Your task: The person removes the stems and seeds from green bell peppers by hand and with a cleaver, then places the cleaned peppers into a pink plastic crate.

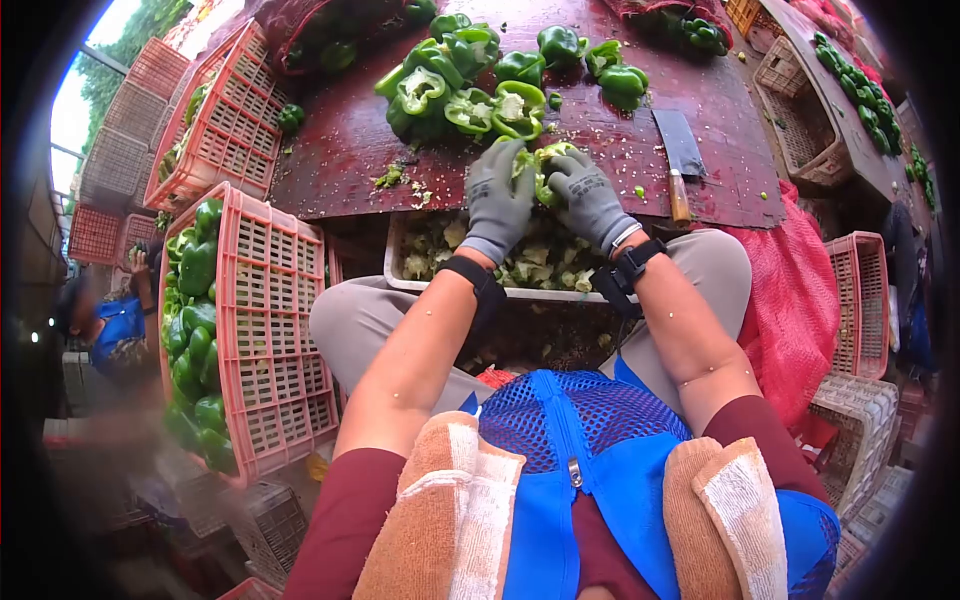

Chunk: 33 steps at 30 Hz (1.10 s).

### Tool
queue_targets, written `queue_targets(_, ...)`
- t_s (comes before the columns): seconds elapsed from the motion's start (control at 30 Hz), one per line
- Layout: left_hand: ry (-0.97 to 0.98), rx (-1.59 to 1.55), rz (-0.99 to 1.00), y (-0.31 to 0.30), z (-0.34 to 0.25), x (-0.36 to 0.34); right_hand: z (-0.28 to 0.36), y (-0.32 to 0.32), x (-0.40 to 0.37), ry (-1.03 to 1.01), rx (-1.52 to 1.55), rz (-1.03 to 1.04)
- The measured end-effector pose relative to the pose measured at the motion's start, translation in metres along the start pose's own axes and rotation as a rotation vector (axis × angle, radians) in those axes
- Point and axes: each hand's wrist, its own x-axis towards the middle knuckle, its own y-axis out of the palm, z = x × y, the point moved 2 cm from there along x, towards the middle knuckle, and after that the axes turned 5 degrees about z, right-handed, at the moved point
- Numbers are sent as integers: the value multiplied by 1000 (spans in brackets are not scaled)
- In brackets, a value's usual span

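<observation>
Both my hands wear grey gloves and meet at the near edge of the dark red table [330, 170]. My left hand [498, 198] and my right hand [588, 195] have their fingers closed around a cut green bell pepper [546, 188], whose pale inside shows between them; the fingers partly hide it. Just beyond lies a pile of bell peppers [470, 55], several cut open with white cores showing. Right of my hands rests a cleaver [680, 145], its wooden handle towards me. Below my wrists, a white tray [393, 262] holds pale pepper cores and scraps.
A pink crate [275, 340] full of whole green peppers stands tilted at my left, with another pink crate [225, 110] behind it. Red mesh sacking [790, 300] hangs at my right, beside more crates [800, 120]. Another person [118, 325] is at the far left.
</observation>
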Motion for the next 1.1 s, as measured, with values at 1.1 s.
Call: queue_targets(1.1,-521,-1084,-145,-30,68,-2,-35,-4,-4,273,-152,65)
